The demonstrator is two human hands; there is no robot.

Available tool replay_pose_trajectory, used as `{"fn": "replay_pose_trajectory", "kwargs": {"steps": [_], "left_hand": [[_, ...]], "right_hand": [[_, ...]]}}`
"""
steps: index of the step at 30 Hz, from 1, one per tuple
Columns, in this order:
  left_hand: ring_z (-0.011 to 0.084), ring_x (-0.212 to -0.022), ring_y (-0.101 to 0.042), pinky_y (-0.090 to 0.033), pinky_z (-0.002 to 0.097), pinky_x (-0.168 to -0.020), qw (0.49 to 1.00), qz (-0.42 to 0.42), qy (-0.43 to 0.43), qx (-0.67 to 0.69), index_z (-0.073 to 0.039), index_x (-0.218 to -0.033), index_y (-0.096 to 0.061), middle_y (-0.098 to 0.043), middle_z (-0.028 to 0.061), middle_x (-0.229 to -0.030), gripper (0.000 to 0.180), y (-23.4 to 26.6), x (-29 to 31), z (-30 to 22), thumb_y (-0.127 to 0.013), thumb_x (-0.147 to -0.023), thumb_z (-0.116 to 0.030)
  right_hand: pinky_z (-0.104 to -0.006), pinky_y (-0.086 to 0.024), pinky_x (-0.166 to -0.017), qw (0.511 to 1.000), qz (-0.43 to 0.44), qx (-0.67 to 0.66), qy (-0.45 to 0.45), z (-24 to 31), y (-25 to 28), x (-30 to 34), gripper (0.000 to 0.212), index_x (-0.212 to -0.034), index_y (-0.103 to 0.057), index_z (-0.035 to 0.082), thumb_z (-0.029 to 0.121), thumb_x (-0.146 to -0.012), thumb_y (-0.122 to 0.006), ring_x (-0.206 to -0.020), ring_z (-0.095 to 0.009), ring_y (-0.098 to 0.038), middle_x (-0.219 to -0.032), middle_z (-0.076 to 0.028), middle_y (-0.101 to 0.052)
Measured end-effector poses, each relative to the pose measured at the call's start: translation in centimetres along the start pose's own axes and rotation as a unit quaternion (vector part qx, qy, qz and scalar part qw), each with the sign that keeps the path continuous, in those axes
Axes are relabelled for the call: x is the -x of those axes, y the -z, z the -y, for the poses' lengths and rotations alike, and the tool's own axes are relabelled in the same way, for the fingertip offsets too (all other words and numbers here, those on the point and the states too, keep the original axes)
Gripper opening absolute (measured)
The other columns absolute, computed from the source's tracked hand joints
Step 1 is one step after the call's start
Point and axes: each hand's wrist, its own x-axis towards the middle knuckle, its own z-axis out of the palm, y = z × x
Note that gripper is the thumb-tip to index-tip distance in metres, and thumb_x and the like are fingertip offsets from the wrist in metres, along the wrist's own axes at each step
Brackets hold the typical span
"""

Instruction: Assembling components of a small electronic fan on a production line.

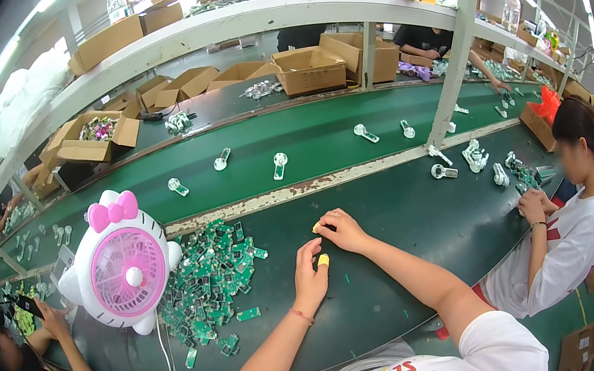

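Over the dark green table my left hand and my right hand are close together. My left hand's fingers curl loosely, its thumb stands apart from them, and no object shows between. On my right hand the thumb and fingers come together in a pinch; anything held there is hidden or too small to see. Yellow covers sit on a fingertip or thumb of each hand. Left of my left hand spreads a heap of small green circuit boards, with a few loose boards at its edge.
A pink-and-white fan stands left of the heap, its cord trailing toward me. Beyond runs a green conveyor belt carrying white round-headed parts. A shelf post rises at right. Co-workers sit on both sides.
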Motion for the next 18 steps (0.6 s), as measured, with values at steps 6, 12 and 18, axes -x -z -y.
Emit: {"fn": "replay_pose_trajectory", "kwargs": {"steps": [6,12,18], "left_hand": [[0.02,-0.105,-0.054,-0.043,0.0292,-0.089,1.0,0.009,-0.007,0.017,-0.006,-0.121,-0.05,-0.048,0.0098,-0.12,0.042,-0.4,0.1,0.4,-0.049,-0.081,0.006],[0.0183,-0.108,-0.053,-0.044,0.0276,-0.09,1.0,0.02,0.011,0.003,-0.005,-0.12,-0.051,-0.047,0.009,-0.119,0.04,-0.4,0.2,-0.1,-0.046,-0.082,0.009],[0.0188,-0.104,-0.055,-0.044,0.0278,-0.089,0.999,0.025,0.015,0.015,-0.004,-0.118,-0.052,-0.049,0.0094,-0.118,0.042,-0.2,0.1,-0.4,-0.046,-0.079,0.01]], "right_hand": [[-0.0351,-0.043,-0.08,0.999,0.022,0.017,0.026,-0.2,0.4,0.0,0.012,-0.085,-0.066,0.008,0.019,-0.082,-0.062,-0.089,-0.024,-0.054,-0.084,-0.005,-0.062],[-0.0361,-0.043,-0.079,1.0,0.013,-0.004,0.019,-0.3,0.2,0.1,0.013,-0.082,-0.064,0.007,0.02,-0.083,-0.062,-0.089,-0.025,-0.054,-0.083,-0.005,-0.062],[-0.036,-0.043,-0.078,1.0,0.018,0.007,0.007,0.0,0.5,0.1,0.013,-0.084,-0.065,0.007,0.019,-0.083,-0.062,-0.088,-0.025,-0.053,-0.083,-0.005,-0.062]]}}
